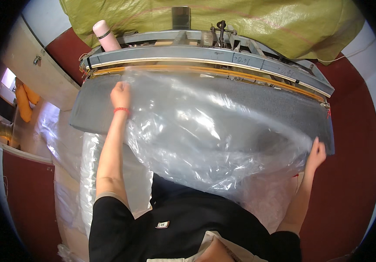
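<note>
A wide sheet of clear plastic film [205,131] is stretched between my two hands, wrinkled and shiny, and it hangs down in front of my body. My left hand [121,95], with a red bracelet at the wrist, is closed on its upper left corner. Farther right and lower, my right hand [316,153] pinches the other end of its edge. Beneath the film lies a long dark grey padded work surface [96,102], partly showing through. Whether the sheet is one layer or a flattened bag, I cannot tell.
Behind the surface runs a grey metal machine frame [162,54] with yellowish strips [284,85]. A pink bottle [106,36] stands on its left. Yellow-green sheeting [266,26] covers the back. More clear plastic [93,174] hangs at lower left, near a door [39,65].
</note>
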Tool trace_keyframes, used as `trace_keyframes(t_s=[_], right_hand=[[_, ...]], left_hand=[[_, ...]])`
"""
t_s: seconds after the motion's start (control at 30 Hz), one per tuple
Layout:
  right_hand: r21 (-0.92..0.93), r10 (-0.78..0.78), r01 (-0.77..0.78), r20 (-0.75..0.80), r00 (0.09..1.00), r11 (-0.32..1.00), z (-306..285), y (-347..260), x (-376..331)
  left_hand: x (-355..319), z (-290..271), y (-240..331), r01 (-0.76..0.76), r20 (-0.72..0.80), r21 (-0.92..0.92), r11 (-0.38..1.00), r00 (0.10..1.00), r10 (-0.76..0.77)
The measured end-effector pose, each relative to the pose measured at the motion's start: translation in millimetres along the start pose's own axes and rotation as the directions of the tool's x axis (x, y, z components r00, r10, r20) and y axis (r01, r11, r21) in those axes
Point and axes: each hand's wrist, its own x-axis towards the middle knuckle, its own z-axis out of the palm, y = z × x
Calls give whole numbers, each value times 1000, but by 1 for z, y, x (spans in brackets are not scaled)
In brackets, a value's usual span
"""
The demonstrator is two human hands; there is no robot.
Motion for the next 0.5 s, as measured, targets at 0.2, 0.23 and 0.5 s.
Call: trace_keyframes(t_s=[0.2, 0.23, 0.5], right_hand=[[-375, 113, -21, 225, 968, 927, -61, 87, -68], [-233, 54, 2, 234, 971, 972, -54, 56, -54], [706, -476, -73, 547, 688, 705, 58, -269, 12]], left_hand=[[-80, -19, 89, 279, 494, -759, 588, 835, 241], [-92, -26, 100, 313, 531, -779, 544, 789, 307], [-171, -44, 138, 508, 564, -824, 252, 682, 466]])
